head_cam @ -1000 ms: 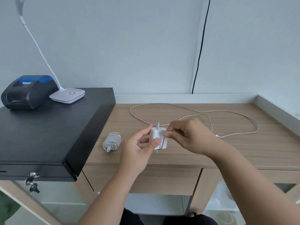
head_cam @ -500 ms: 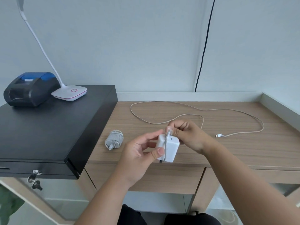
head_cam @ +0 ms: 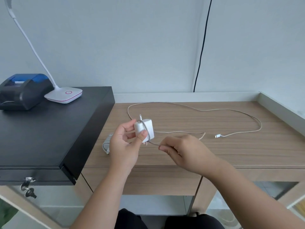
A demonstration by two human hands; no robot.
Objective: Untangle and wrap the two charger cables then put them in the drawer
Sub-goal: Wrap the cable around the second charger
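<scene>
My left hand holds a white charger block above the wooden desk, thumb pressed on its front. One turn of its pale cable runs over the block. My right hand pinches that cable just below and right of the block. The rest of the cable lies in a wide loop across the desk, ending in a white plug. A second charger, wrapped in its cable, lies on the desk, mostly hidden behind my left hand.
A black cash drawer box with keys in its lock fills the left. On it stand a receipt printer and a white lamp base. A desk drawer front sits below the desk edge. A black wire runs down the wall.
My right hand has moved down from the top of the block to below it, drawing the cable over the block's front. The loose loop on the desk has shortened a little.
</scene>
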